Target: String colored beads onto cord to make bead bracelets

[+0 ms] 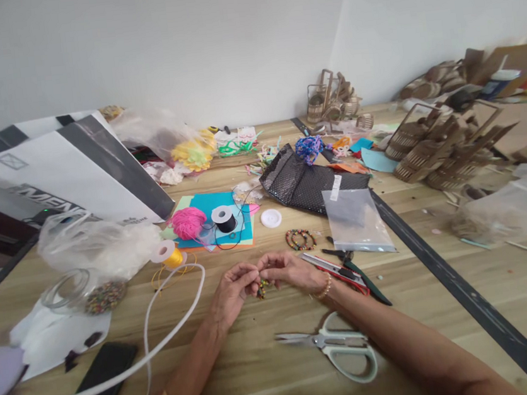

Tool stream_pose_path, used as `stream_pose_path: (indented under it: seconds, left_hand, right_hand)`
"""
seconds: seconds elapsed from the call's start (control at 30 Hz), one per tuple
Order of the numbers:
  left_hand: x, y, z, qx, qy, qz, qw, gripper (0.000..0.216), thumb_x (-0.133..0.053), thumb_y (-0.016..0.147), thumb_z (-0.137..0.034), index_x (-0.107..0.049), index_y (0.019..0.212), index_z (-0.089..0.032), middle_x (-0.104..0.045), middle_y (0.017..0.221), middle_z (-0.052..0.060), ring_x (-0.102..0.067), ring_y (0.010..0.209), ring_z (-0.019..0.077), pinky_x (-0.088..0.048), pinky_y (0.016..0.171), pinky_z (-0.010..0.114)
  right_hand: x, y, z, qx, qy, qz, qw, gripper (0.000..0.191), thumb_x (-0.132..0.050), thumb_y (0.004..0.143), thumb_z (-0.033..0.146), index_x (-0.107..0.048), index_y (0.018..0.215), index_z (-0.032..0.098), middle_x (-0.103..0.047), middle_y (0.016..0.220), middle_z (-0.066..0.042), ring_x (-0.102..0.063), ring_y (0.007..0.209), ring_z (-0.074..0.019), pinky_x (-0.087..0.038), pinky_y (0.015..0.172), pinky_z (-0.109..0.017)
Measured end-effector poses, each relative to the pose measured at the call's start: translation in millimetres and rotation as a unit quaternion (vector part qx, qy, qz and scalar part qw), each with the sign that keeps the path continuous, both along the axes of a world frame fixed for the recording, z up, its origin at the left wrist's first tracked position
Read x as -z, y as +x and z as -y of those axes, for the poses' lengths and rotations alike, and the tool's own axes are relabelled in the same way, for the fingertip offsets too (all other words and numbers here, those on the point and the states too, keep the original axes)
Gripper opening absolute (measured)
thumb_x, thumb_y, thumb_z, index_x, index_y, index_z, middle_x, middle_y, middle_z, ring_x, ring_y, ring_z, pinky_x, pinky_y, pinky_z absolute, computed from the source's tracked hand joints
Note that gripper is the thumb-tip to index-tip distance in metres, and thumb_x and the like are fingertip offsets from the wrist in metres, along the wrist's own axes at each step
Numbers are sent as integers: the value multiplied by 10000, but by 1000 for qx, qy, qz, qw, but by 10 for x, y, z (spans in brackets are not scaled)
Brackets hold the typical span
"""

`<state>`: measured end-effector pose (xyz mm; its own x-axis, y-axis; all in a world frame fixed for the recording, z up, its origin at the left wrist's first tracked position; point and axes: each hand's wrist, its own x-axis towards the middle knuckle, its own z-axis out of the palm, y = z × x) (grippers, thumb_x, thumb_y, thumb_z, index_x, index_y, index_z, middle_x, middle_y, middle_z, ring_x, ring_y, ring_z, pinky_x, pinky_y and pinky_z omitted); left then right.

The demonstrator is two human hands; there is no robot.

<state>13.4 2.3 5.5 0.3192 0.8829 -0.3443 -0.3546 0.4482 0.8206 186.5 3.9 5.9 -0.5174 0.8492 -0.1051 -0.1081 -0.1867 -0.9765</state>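
My left hand [236, 289] and my right hand [293, 271] meet over the table, thumbs and fingertips pinched close together. From between them hangs a small strand of multicoloured beads [261, 290], partly hidden by the fingers. Any cord at the fingertips is too fine to make out. Just beyond the hands lie beaded bracelets [301, 239]. A red utility knife [336, 273] and dark-handled pliers [366, 282] rest beside my right wrist. Scissors with pale green handles [350, 352] lie near my right forearm.
A tipped glass jar [67, 293] has beads [106, 296] inside. Spools of yellow cord [171, 255] and black cord [223, 220] stand near pink yarn [189, 223]. A white cable [166, 349] loops across the left side. Small wooden baskets [429, 147] stand at the right.
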Motion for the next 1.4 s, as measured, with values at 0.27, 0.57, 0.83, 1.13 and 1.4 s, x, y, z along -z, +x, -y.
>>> stream_pose_path:
  seconds: [0.27,0.57,0.83,1.13,1.4]
  left_hand:
    - [-38,19,31,37,10,-13,999,284,-846,525,-262,-629,653,-131,-641,521,-16,-518,406,62,-388,410,166]
    - [-35,-10,17,66,10,-4,998,266,-820,585,-271,-610,636,-115,-645,589,6,-538,477,69,-417,478,186]
    - [-22,15,25,50,20,-15,998,275,-790,623,-323,-621,640,-107,-624,587,5,-527,483,70,-410,478,192]
    - [-22,-10,4,35,37,-62,997,278,-820,539,-287,-604,578,-116,-653,564,17,-563,492,102,-438,496,222]
    - [-8,-34,-28,27,3,-40,999,252,-834,507,-228,-610,548,-119,-646,542,11,-578,510,103,-434,505,213]
  right_hand:
    - [2,-9,-7,-27,-29,-28,999,315,-699,727,417,-619,801,121,-579,648,8,-436,530,-69,-365,487,-188]
    - [46,-8,-18,-19,-56,-66,996,336,-717,702,435,-582,749,132,-540,639,21,-443,531,-68,-413,498,-195]
    - [79,-29,-16,-4,-47,-38,998,364,-701,713,467,-573,760,129,-572,679,2,-484,558,-77,-437,505,-197]
    - [51,-24,-9,8,-27,-15,1000,371,-678,722,495,-554,741,146,-578,652,14,-507,547,-85,-432,528,-208]
    - [15,37,-4,5,59,39,997,348,-657,756,472,-597,772,129,-583,673,-1,-455,558,-77,-340,514,-195]
